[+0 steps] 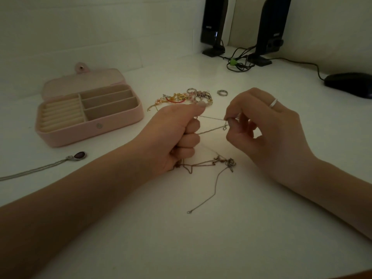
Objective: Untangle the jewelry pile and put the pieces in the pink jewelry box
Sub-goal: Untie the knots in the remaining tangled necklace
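Observation:
My left hand (177, 135) is curled into a fist round thin chains. My right hand (261, 125) pinches the clasp end of a thin silver chain (211, 130) stretched between both hands. Below them a knot of tangled chains (221, 162) lies on the table, with one loose strand trailing toward me. The jewelry pile (185, 97) of beaded bracelets and rings lies just beyond my left hand. The pink jewelry box (90, 127) stands open at the left, its compartments bare. A single silver ring (222, 92) lies apart from the pile.
A necklace with a dark oval pendant (79, 156) lies at the left, in front of the box. Two black speakers (214, 27) (269, 31) with cables stand at the back right. A black mouse (350, 84) sits at the right edge. The table is white.

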A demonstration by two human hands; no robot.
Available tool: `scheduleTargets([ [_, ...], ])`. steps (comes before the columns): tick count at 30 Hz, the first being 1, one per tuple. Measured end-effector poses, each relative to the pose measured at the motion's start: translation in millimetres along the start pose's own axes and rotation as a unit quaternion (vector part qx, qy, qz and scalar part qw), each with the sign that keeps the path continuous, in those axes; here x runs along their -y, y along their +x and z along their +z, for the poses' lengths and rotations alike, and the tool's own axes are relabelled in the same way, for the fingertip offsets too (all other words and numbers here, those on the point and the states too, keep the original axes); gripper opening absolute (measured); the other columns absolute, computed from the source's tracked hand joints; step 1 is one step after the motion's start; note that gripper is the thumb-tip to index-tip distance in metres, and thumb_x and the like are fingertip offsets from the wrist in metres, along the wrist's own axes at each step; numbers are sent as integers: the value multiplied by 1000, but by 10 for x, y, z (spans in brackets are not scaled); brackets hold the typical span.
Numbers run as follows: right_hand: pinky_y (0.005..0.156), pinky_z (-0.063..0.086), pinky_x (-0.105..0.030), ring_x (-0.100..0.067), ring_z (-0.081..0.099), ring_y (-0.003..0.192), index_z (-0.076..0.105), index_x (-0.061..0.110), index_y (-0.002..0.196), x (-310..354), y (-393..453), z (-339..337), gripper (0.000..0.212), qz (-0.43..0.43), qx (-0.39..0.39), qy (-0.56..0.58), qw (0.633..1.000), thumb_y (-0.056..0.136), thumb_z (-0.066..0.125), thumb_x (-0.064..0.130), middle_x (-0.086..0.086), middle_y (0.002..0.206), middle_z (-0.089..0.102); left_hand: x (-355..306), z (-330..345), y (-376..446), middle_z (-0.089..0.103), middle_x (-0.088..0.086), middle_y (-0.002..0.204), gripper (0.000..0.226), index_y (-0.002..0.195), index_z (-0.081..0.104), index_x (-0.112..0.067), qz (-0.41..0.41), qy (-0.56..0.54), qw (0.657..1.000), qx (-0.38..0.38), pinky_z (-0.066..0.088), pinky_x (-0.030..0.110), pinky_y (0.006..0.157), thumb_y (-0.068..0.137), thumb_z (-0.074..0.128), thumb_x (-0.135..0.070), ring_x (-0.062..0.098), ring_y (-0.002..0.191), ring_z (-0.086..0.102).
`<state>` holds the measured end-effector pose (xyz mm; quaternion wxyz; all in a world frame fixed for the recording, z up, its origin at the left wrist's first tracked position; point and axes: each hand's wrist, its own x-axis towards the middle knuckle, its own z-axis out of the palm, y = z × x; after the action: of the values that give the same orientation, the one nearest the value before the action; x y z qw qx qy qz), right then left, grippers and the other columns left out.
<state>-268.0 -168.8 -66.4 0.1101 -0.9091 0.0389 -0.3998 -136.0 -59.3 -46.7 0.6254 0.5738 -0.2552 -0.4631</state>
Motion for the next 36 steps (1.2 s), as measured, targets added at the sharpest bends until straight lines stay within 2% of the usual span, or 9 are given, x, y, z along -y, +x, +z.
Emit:
scheduleTargets([
  [6, 59, 53, -27, -12, 62, 74, 54, 12, 86, -35, 55, -19, 6, 170, -16, 166, 971, 87, 49, 7, 7, 82, 61, 51, -23, -4, 28, -11, 42, 21, 79, 38, -17, 68, 87, 992, -63, 18, 11, 33, 98, 49, -20, 3, 32, 18],
  [10, 67, 57, -30, -23, 71, 78, 43, 12, 84, -64, 138, -10, 21, 326, -9, 400, 857, 98, 33, 0, -7, 80, 72, 64, 6, -18, 28, -12, 40, 23, 78, 37, -17, 80, 117, 988, -62, 17, 12, 34, 97, 50, -19, 4, 32, 18],
  [15, 67, 59, -33, -25, 72, 81, 43, 12, 83, -79, 212, -33, 24, 413, -42, 512, 752, 99, 27, 3, -9, 78, 71, 77, -17, -7, 26, -10, 42, 17, 83, 43, -18, 75, 147, 984, -65, 18, 15, 34, 96, 52, -24, 6, 33, 19],
  [19, 66, 58, -32, -23, 70, 75, 44, 10, 87, -88, 236, -65, 21, 397, -42, 518, 757, 100, 28, 3, -8, 81, 69, 87, -52, 26, 29, -13, 40, 16, 98, 62, -16, 87, 219, 970, -57, 20, 16, 35, 96, 50, -26, 7, 33, 23],
  [22, 68, 59, -34, -26, 70, 76, 43, 9, 88, -84, 243, -87, 21, 380, -39, 544, 747, 101, 27, 4, -9, 82, 69, 86, -54, 16, 30, -13, 37, 27, 86, 71, -19, 107, 300, 948, -28, 23, 15, 34, 96, 49, -30, 6, 32, 26],
  [25, 62, 58, -34, -26, 66, 66, 42, 10, 86, -107, 251, -130, 22, 386, -42, 539, 748, 101, 26, 7, -9, 71, 64, 80, -52, -3, 24, -2, 47, 32, 75, 72, -18, 99, 266, 959, 6, 19, 16, 36, 95, 50, -30, 12, 37, 20],
  [29, 43, 36, -24, -13, 35, 47, 44, 12, 86, -166, 230, -176, 18, 379, -28, 453, 807, 99, 33, 6, 0, 56, 40, -13, -61, -16, 27, -4, 51, 33, 76, 68, -19, 142, 183, 973, 8, 18, 16, 37, 98, 45, -22, 8, 40, 19],
  [33, 45, 30, -12, -1, 36, 45, 55, 12, 85, -166, 205, -180, 16, 320, 40, 287, 902, 95, 44, 7, 14, 53, 48, -144, -99, -33, 37, -6, 52, 30, 86, 62, -15, 203, 127, 971, 5, 16, 15, 36, 101, 36, -14, 5, 38, 21],
  [36, 44, 27, -15, -2, 33, 46, 59, 10, 87, -172, 176, -166, 20, 299, 68, 309, 900, 95, 43, 1, 5, 57, 43, -140, -92, -35, 46, -4, 57, 30, 87, 62, -17, 215, 170, 962, 6, 17, 16, 37, 101, 36, -11, 6, 37, 23],
])
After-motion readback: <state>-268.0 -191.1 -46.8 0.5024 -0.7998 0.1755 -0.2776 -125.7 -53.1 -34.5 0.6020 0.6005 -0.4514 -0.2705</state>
